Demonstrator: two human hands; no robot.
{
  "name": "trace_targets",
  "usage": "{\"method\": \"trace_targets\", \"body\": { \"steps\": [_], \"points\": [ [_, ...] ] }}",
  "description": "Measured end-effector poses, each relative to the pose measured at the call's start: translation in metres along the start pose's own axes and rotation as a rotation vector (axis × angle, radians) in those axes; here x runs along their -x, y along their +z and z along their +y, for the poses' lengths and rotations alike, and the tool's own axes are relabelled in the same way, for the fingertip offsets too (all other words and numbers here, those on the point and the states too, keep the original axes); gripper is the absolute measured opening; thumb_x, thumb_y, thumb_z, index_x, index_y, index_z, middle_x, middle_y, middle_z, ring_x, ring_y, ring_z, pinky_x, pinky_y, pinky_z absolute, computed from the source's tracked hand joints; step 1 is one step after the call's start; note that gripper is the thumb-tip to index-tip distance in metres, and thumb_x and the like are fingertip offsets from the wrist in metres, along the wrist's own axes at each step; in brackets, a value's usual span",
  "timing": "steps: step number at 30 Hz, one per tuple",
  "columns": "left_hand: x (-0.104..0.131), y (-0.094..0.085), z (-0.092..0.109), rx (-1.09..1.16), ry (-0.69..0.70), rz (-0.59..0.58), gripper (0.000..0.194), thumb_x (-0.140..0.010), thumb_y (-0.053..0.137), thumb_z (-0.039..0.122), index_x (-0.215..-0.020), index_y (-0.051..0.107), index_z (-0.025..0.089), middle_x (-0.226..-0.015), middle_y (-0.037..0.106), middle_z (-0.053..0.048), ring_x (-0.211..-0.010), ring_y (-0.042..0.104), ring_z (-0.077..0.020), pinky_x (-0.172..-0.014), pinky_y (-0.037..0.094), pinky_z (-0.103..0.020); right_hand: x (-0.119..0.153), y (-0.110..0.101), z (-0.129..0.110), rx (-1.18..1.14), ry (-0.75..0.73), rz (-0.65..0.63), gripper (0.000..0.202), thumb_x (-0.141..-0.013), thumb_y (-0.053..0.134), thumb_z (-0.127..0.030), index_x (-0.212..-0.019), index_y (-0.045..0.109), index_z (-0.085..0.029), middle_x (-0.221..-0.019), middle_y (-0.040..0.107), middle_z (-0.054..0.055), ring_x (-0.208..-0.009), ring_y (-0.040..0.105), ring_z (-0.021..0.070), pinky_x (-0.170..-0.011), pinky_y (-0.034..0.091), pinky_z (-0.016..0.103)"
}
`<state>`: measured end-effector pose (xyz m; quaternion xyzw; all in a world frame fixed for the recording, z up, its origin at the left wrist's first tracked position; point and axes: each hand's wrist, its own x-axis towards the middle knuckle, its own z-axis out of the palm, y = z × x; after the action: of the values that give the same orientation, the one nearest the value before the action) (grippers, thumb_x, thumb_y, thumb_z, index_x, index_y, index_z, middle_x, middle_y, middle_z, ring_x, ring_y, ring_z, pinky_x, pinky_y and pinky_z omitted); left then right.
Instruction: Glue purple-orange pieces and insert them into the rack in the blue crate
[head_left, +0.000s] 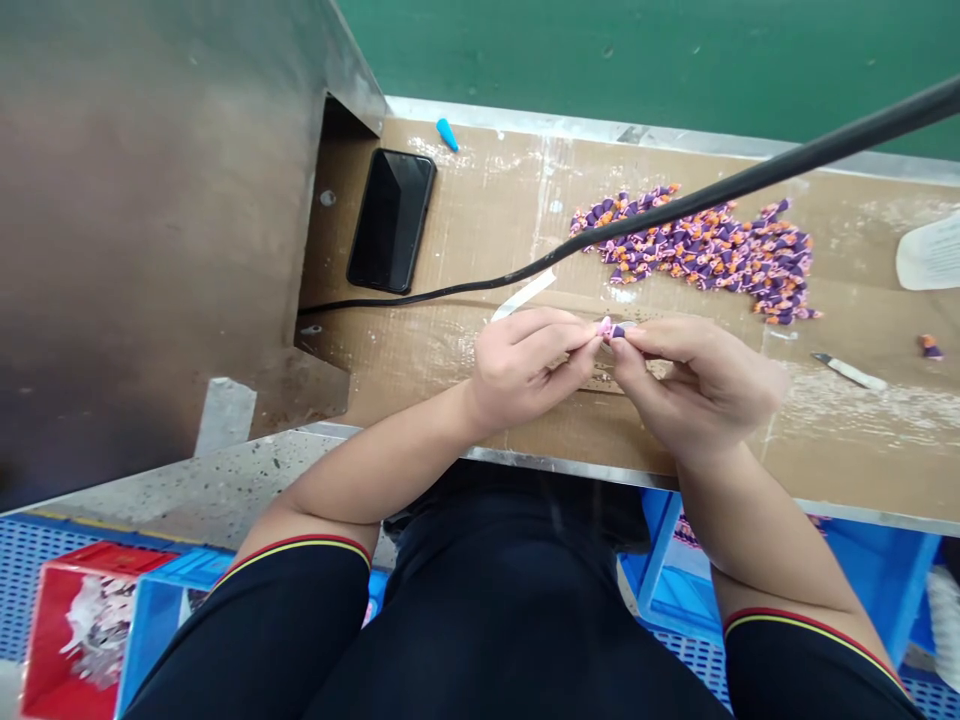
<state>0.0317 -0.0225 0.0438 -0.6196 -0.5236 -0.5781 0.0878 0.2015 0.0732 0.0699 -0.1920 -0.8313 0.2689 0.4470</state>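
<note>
My left hand (525, 365) and my right hand (690, 385) meet over the bench, fingertips almost touching. Between their pinched fingers is a tiny pink and purple plastic piece (618, 332). The left fingers grip its pink end and the right fingers its purple end; whether it is one part or two joined parts I cannot tell. Behind the left hand a white strip (525, 295) lies on the cardboard. Farther back is a pile of small purple, orange and pink figures (720, 255). A lone similar figure (931, 347) lies at the far right.
A black cable (750, 178) crosses above the bench from a metal housing (165, 220). On the cardboard lie a phone (391, 220), a blue cone-shaped cap (447, 134), a small blade with a white handle (851, 373) and a white container (930, 254). Red (46, 620) and blue (889, 575) bins stand below.
</note>
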Motion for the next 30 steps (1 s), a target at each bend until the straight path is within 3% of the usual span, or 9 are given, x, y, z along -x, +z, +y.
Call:
{"method": "trace_targets", "body": {
  "steps": [3, 8, 12, 18, 23, 26, 30],
  "points": [
    [0.001, -0.001, 0.000, -0.003, 0.035, 0.004, 0.009, -0.103, 0.078, 0.012, -0.109, 0.078, 0.018, -0.099, 0.086, -0.003, -0.088, 0.083, -0.0120, -0.083, 0.068, -0.020, 0.000, -0.001, -0.001, 0.030, 0.004, -0.012, 0.011, -0.098, 0.087, -0.021, -0.097, 0.082, -0.032, -0.091, 0.088, -0.001, -0.076, 0.084, 0.0216, -0.067, 0.069, 0.034],
    [0.004, -0.007, 0.001, -0.088, 0.010, -0.084, 0.007, -0.107, 0.074, 0.020, -0.110, 0.081, 0.021, -0.103, 0.088, -0.004, -0.091, 0.085, -0.0146, -0.084, 0.071, -0.024, 0.003, 0.000, 0.000, 0.101, 0.036, -0.009, 0.010, -0.098, 0.088, -0.030, -0.092, 0.081, -0.033, -0.088, 0.087, 0.000, -0.077, 0.085, 0.0247, -0.065, 0.071, 0.037],
    [0.001, -0.009, 0.002, -0.087, 0.080, -0.057, 0.012, -0.105, 0.077, 0.017, -0.116, 0.078, 0.021, -0.103, 0.088, -0.003, -0.090, 0.086, -0.0148, -0.084, 0.072, -0.023, 0.006, 0.001, 0.001, 0.049, 0.052, 0.000, 0.010, -0.096, 0.090, -0.029, -0.098, 0.082, -0.033, -0.093, 0.088, 0.001, -0.078, 0.086, 0.0249, -0.068, 0.072, 0.037],
    [0.006, -0.005, 0.002, -0.092, 0.067, -0.027, 0.020, -0.103, 0.079, 0.015, -0.123, 0.076, 0.019, -0.106, 0.089, -0.005, -0.095, 0.087, -0.0166, -0.090, 0.071, -0.023, 0.006, 0.003, 0.001, 0.003, 0.036, 0.029, 0.012, -0.095, 0.093, -0.027, -0.098, 0.084, -0.035, -0.094, 0.088, 0.000, -0.079, 0.086, 0.0260, -0.069, 0.072, 0.039],
    [0.011, -0.006, 0.003, -0.057, 0.011, -0.084, 0.032, -0.103, 0.078, 0.011, -0.133, 0.077, 0.020, -0.121, 0.089, -0.008, -0.109, 0.088, -0.0187, -0.100, 0.073, -0.027, 0.003, 0.000, 0.002, 0.025, 0.073, -0.013, 0.008, -0.097, 0.090, -0.033, -0.095, 0.083, -0.034, -0.091, 0.088, 0.002, -0.081, 0.086, 0.0265, -0.068, 0.073, 0.039],
    [0.008, -0.006, 0.002, 0.061, -0.025, -0.087, 0.032, -0.105, 0.077, 0.014, -0.135, 0.078, 0.027, -0.125, 0.089, -0.006, -0.109, 0.087, -0.0190, -0.096, 0.076, -0.031, 0.002, -0.005, 0.001, 0.055, 0.070, -0.012, 0.007, -0.098, 0.088, -0.031, -0.096, 0.083, -0.033, -0.093, 0.088, 0.001, -0.081, 0.086, 0.0255, -0.068, 0.073, 0.038],
    [0.002, -0.002, 0.003, 0.323, -0.211, -0.053, 0.022, -0.103, 0.081, 0.016, -0.122, 0.085, 0.028, -0.119, 0.089, -0.006, -0.109, 0.088, -0.0201, -0.096, 0.077, -0.033, -0.001, -0.011, -0.001, 0.017, 0.063, -0.051, 0.011, -0.097, 0.090, -0.027, -0.102, 0.083, -0.035, -0.099, 0.089, 0.001, -0.087, 0.087, 0.0256, -0.071, 0.072, 0.038]
  ]
}}
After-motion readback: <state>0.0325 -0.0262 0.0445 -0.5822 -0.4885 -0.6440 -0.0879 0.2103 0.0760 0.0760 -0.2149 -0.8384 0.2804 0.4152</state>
